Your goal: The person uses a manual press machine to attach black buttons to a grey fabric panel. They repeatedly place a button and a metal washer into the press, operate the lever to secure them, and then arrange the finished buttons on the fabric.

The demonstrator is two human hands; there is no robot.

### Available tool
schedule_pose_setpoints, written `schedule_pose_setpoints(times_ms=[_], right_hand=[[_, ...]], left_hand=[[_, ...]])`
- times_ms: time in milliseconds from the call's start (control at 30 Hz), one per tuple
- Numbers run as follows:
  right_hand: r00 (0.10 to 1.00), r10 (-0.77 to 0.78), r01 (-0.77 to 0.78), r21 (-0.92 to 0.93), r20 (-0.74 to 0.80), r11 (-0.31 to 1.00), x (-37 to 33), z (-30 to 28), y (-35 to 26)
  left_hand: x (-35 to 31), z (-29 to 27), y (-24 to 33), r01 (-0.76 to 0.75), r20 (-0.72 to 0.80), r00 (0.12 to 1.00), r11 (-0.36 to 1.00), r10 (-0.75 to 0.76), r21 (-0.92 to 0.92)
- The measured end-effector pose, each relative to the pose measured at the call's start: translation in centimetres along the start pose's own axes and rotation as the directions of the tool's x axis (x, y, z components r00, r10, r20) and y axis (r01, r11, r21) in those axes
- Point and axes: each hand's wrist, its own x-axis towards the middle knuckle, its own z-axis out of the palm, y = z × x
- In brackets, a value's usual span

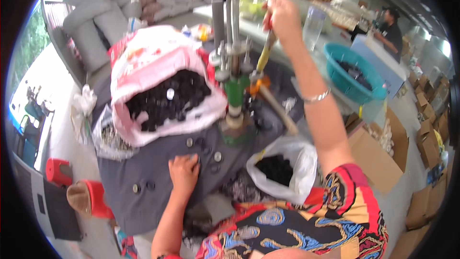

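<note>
A green hand press (235, 91) with metal columns stands on the dark cloth-covered table (124, 211). High up on its right, my right hand (283, 19) is wrapped round the press lever (265, 56), which has a yellowish shaft. My left hand (184, 174) rests low over the cloth in front of the press. Its fingers are curled together at the tips; what they hold, if anything, is too small to make out. Close by lie small round pieces, among them a pale-centred disc (218, 156) and several black rings (206, 149).
Left of the press, a pink-lined sack (139, 136) spills open with many black pieces. A white plastic bag (304, 172) of black parts lies nearer me. A teal basin (345, 86), cardboard boxes (378, 163) and a red stool (98, 196) surround the table. Other people (390, 33) are beyond.
</note>
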Motion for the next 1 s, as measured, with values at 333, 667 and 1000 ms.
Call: schedule_pose_setpoints(times_ms=[333,667,1000], right_hand=[[0.993,-0.117,0.117,0.021,-0.016,0.993,1.7,-0.6,2.9],[0.985,-0.173,0.168,0.162,0.012,0.972,3.2,-0.7,5.5],[0.994,0.058,-0.028,0.300,-0.091,0.954,-3.0,-1.3,0.7]], left_hand=[[6.1,3.6,6.0,0.137,-0.119,0.969,0.873,-0.216,-0.469],[12.5,9.1,7.8,0.112,-0.129,0.974,0.893,-0.185,-0.435],[13.5,11.1,7.8,0.146,-0.120,0.962,0.836,-0.244,-0.529]])
